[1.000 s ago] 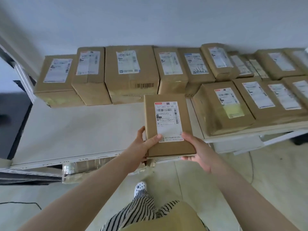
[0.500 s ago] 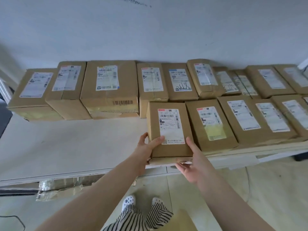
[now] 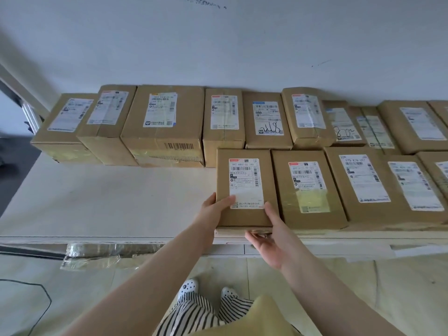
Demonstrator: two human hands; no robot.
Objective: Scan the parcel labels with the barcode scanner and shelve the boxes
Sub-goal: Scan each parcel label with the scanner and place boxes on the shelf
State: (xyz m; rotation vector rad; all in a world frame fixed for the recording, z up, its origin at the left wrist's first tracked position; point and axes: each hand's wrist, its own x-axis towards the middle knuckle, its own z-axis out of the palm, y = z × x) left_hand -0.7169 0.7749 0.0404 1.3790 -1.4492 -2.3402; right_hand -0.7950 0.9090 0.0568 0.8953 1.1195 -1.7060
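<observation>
A flat brown parcel box (image 3: 244,180) with a white barcode label on top lies on the white shelf (image 3: 109,197), near its front edge. Its right side sits against a neighbouring labelled box (image 3: 305,187). My left hand (image 3: 213,212) grips the box's near left corner, thumb on the label. My right hand (image 3: 269,236) holds the near right corner, thumb on top and fingers under the front edge, palm turned up. No barcode scanner is in view.
A back row of several labelled cardboard boxes (image 3: 164,122) stands along the white wall. More boxes (image 3: 378,185) fill the shelf's front right. Bare shelf surface lies left of the held box. Tiled floor and a black cable (image 3: 36,294) are below.
Both hands have carried the box forward from over the shelf's edge and set it down on the shelf beside the front-row box. The view has tilted upward.
</observation>
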